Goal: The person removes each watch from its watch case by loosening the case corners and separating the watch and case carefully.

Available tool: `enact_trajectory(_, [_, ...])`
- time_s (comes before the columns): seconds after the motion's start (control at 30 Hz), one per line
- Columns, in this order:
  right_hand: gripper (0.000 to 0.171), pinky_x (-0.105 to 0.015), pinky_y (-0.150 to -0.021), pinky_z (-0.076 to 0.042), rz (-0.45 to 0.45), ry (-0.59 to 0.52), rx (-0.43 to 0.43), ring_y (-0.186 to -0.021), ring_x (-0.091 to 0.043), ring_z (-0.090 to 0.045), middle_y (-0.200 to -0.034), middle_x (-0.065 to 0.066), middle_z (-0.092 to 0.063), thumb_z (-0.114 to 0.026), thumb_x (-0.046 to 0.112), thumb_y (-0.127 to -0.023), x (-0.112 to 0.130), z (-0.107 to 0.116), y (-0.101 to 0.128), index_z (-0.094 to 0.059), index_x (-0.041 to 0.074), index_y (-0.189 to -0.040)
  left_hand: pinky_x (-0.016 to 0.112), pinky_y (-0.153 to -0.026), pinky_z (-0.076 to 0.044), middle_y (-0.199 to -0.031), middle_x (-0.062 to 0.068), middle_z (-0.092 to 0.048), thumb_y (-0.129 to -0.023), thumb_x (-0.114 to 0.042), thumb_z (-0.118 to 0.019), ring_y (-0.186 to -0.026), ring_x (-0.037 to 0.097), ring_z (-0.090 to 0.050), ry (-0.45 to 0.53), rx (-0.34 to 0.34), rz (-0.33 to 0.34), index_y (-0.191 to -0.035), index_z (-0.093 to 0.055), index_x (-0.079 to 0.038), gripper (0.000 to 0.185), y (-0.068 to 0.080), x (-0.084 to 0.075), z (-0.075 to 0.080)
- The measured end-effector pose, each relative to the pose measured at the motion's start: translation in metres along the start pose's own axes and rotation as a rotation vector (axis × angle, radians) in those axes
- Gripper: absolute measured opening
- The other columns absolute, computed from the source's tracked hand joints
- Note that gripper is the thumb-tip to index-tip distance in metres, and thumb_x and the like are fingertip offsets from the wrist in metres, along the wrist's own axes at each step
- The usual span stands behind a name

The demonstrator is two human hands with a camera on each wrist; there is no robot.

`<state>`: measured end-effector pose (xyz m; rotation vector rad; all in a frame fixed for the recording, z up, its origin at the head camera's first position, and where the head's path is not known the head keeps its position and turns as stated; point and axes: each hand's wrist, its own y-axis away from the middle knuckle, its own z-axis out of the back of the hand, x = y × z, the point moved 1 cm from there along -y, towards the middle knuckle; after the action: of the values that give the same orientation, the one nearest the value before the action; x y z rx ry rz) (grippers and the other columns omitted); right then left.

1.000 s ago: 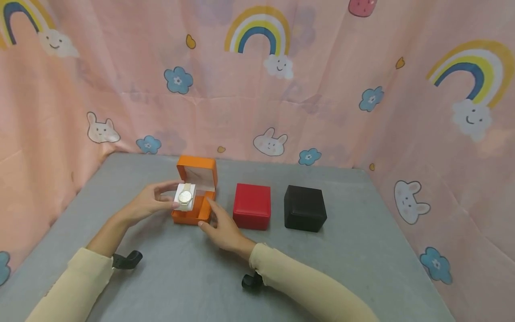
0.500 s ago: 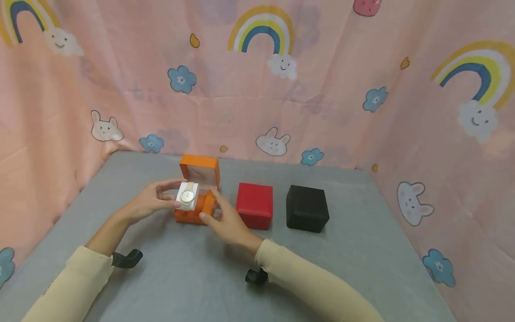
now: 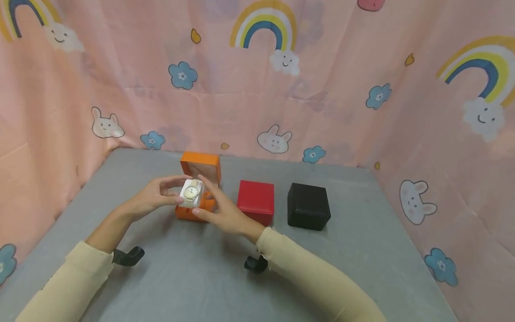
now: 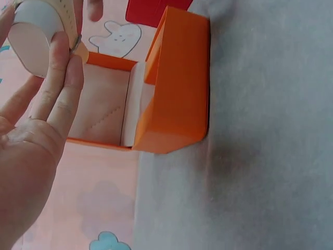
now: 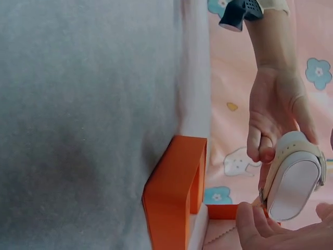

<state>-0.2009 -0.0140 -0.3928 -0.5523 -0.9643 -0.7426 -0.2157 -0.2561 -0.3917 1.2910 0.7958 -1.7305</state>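
Observation:
An orange box stands open on the grey table, lid upright, and its pale lined inside holds nothing. Just above its base hangs a gold-faced watch wrapped round a white cushion. My left hand pinches the cushion from the left, fingers along its side. My right hand reaches in from the right, index finger over the top of the cushion and thumb under it. In the wrist views, the cushion's white end faces the camera.
A shut red box and a shut black box stand in a row right of the orange one. Pink cloth with rainbows and rabbits walls the table at the back and both sides. Black camera mounts sit under my wrists.
My right hand has risen from the table beside the orange box and closed round the watch cushion. My left hand has carried the watch slightly up and right.

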Motion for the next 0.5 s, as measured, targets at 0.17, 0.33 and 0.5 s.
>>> enact_trajectory(0.17, [0.076,-0.034,-0.092,-0.052,0.023,0.013,-0.01,-0.129,-0.023,-0.048,-0.152,-0.004,-0.044,-0.067,0.027,-0.097,-0.002,0.001,-0.004,-0.026,0.029,-0.161,0.024,-0.085,-0.058,-0.15,0.028,-0.044,-0.095,-0.007,-0.066,-0.105,0.007,-0.07,0.023,0.008,-0.009,-0.15,-0.039,0.004,0.062,-0.001,0.0,-0.004])
enact_trajectory(0.33, [0.073,-0.028,-0.083,-0.053,0.078,0.016,-0.012,-0.118,-0.022,-0.051,-0.142,-0.008,-0.051,-0.069,0.021,-0.096,-0.007,-0.004,-0.005,-0.033,0.027,-0.158,0.021,-0.086,-0.057,-0.155,0.03,-0.039,-0.095,-0.006,-0.067,-0.104,0.007,-0.07,0.04,0.042,0.003,-0.151,-0.036,0.008,0.065,0.001,0.003,-0.009])
enact_trajectory(0.5, [0.071,-0.029,-0.083,-0.052,0.092,0.021,-0.012,-0.114,-0.014,-0.049,-0.145,-0.006,-0.048,-0.071,0.02,-0.094,-0.008,-0.005,-0.005,-0.036,0.027,-0.156,0.021,-0.087,-0.056,-0.156,0.032,-0.037,-0.094,-0.01,-0.069,-0.105,0.007,-0.071,0.024,0.069,0.013,-0.152,-0.033,0.011,0.071,0.001,0.002,-0.012])
